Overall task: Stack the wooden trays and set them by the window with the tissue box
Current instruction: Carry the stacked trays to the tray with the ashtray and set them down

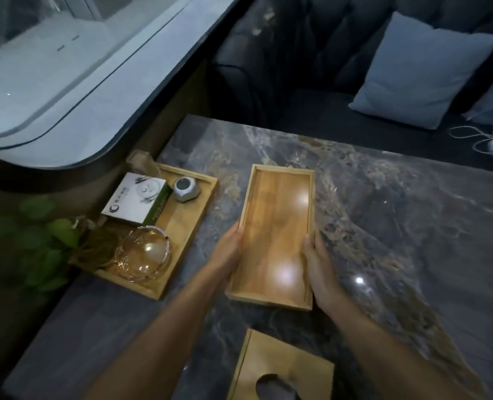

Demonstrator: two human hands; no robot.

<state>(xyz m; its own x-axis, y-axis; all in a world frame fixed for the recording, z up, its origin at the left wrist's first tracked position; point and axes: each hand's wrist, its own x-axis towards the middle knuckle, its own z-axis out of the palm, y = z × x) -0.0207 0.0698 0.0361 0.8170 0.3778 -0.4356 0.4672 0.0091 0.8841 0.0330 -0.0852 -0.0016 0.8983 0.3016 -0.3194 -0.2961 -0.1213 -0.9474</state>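
A: Two trays are in view, plus one tissue box. Start nearest. What sits closest to the operator?

B: The wooden tissue box (279, 370), at the near edge of the marble table (398, 215), with its oval slot facing up. It is untouched.

A: Next item out?

B: The empty tray (274, 235), lengthwise away from the operator, in the middle of the table. The left hand (228, 252) grips its left long wall and the right hand (320, 269) its right long wall, fingers wrapped on the rims. Whether the tray rests on the table or is just lifted, I cannot tell.

A: Procedure for this step?

B: Keep both grips level and opposite each other. Raise the tray clear of the table before carrying it toward the window (66, 67). Do not drag it across the stone.

A: And the second tray?

B: The loaded tray (181, 235) lies to the left, at the table's window-side edge. It holds a glass bowl (142, 254), a white carton (135, 199), a small grey device (186, 189) and a small potted plant (52, 241) at its near-left corner.

A: Consequence?

B: In my judgement the empty tray cannot nest on it as loaded. Either clear the contents or place the empty tray beneath.
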